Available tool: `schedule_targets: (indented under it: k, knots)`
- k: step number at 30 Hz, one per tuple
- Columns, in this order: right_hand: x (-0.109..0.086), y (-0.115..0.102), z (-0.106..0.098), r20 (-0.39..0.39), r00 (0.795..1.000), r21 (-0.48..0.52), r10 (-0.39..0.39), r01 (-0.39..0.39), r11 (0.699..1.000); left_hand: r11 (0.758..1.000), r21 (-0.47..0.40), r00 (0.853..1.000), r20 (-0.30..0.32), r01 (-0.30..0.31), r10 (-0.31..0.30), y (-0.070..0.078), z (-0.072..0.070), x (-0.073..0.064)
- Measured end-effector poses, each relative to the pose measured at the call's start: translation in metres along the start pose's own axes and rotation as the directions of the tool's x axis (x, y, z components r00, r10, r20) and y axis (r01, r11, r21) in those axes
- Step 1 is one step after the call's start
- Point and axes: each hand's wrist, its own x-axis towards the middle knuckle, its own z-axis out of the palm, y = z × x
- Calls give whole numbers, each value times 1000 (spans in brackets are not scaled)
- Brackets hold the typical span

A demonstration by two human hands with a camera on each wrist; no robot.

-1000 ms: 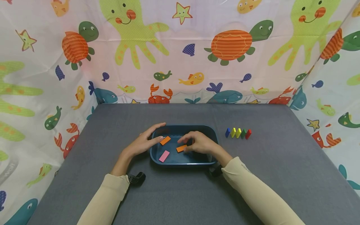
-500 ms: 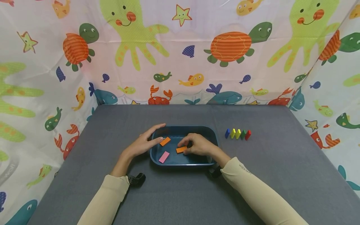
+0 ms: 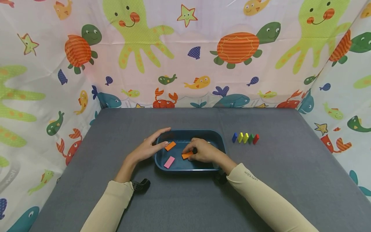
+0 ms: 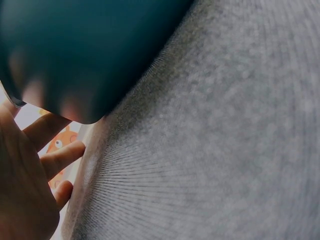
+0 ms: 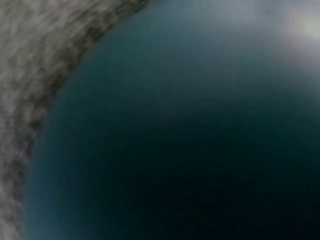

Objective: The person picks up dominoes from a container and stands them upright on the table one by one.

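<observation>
A dark blue tray lies on the grey table. Inside it, my right hand pinches an orange domino between thumb and fingers, low over the tray floor. Another orange domino and a pink domino lie flat at the tray's left side. My left hand rests at the tray's left rim, thumb over the edge and fingers stretched along the far corner. In the left wrist view, the loosely spread fingers of the left hand are beside the tray's outer wall. Only the blurred tray fills the right wrist view.
To the right of the tray stands a row of upright dominoes: a blue one, two yellow ones, a green one and a red one. A cloth printed with sea animals hangs around the back and sides.
My right hand's fingers have come down and closed on the orange domino in the tray. The left hand and the upright row have stayed put.
</observation>
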Motion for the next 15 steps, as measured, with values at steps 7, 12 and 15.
schedule_targets:
  k: [7, 12, 15]
  knots:
    - [-6, 2, -5, -17, 1000, 84, 21, -19, 996, 1000, 0, 1000, 5, 8, -8, 2, 1, 0]
    - [-13, 2, -13, -43, 998, 158, 40, -33, 987, 1000, 0, 1000, 5, 7, -7, 2, 1, 1]
    - [-17, 3, -19, -62, 997, 222, 45, -30, 975, 1000, 2, 1000, 1, 0, 0, 0, 0, 0]
